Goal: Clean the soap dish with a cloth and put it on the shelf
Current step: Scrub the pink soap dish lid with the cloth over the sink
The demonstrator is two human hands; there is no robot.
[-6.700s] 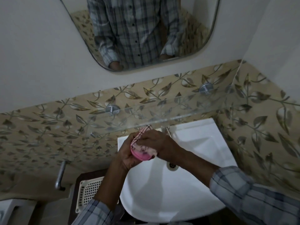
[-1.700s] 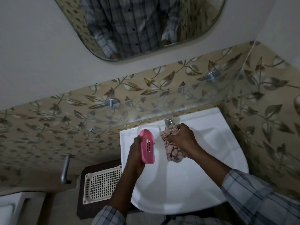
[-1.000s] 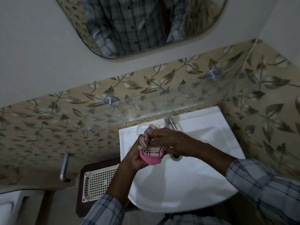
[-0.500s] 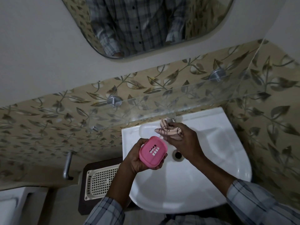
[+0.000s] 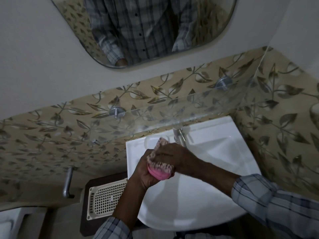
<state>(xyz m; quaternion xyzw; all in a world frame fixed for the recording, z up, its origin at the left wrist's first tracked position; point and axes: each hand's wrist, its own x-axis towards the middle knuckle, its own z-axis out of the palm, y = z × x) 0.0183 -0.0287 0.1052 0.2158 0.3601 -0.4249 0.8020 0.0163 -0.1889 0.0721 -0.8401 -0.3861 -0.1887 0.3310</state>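
Wiping over sink (image 5: pixel 207 195) — left hand (image 5: pixel 144 172) clamps soap dish (image 5: pixel 158 175), right hand (image 5: pixel 174 157) grips cloth (image 5: pixel 160 165); lift to shelf (image 5: pixel 172 112) likely next.

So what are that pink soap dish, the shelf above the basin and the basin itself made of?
Soap dish: probably moulded plastic, evenly pink with a smooth, rounded edge.
Shelf: clear glass, it seems; the leaf tiles show through it and metal studs carry it.
Basin: likely glazed ceramic, white and glossy with soft reflections.
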